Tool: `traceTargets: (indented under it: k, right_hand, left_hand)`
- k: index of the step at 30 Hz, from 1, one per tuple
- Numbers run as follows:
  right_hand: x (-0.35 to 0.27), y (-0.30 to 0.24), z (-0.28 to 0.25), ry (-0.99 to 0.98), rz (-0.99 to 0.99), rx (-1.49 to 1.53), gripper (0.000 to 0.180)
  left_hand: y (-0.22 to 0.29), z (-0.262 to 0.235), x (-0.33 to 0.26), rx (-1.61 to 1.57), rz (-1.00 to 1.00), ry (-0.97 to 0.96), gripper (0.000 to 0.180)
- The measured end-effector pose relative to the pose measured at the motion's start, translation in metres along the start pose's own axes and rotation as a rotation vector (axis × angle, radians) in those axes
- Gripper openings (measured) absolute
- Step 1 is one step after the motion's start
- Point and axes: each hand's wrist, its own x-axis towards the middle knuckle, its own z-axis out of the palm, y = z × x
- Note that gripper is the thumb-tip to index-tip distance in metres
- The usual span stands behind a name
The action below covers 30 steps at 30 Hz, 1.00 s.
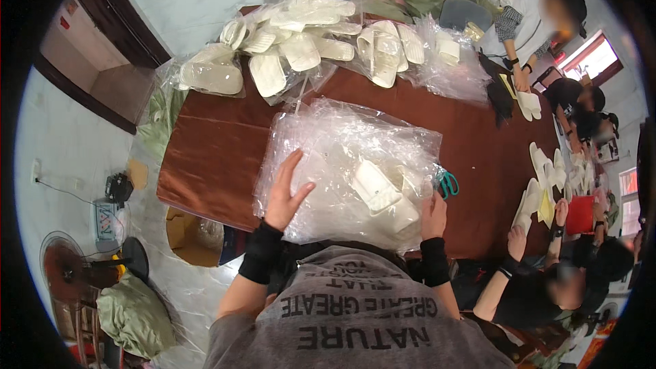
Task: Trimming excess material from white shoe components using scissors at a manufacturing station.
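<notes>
On the plastic bags (342, 157), left hand (283, 195) flat; right hand (433, 215) pinching.

Left hand (285, 195): palm and whatever lies beneath it are concealed; contact with the clear plastic bag pile (342, 157) is seen only from the back of the hand.
Right hand (433, 215): fingertips are lost in folded film; whether anything is gripped cannot be told.
White slippers (383, 195): outlines are dulled by the film; the count is uncertain.
Scissors (447, 183): only the teal handles are exposed; the blades are covered.
Far slipper bundles (301, 41): pairs cannot be separated through the wrapping.
Co-workers (547, 287): partly cut off at the right rim.
</notes>
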Motion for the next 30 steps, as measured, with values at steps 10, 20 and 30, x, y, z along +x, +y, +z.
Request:
traceTargets:
  k: [10,20,30]
  right_hand:
    - [0.021,0.000,0.001,0.067,-0.022,0.336,0.048]
    - [0.057,0.008,0.045,-0.064,-0.200,0.275,0.049]
    - [0.042,0.008,0.053,-0.128,-0.135,0.143,0.058]
  left_hand:
    - [0.014,0.006,-0.011,-0.145,-0.154,-0.256,0.006]
    - [-0.030,0.004,-0.046,-0.467,-0.625,0.070,0.030]
    - [-0.025,0.001,-0.012,-0.230,-0.383,-0.430,0.024]
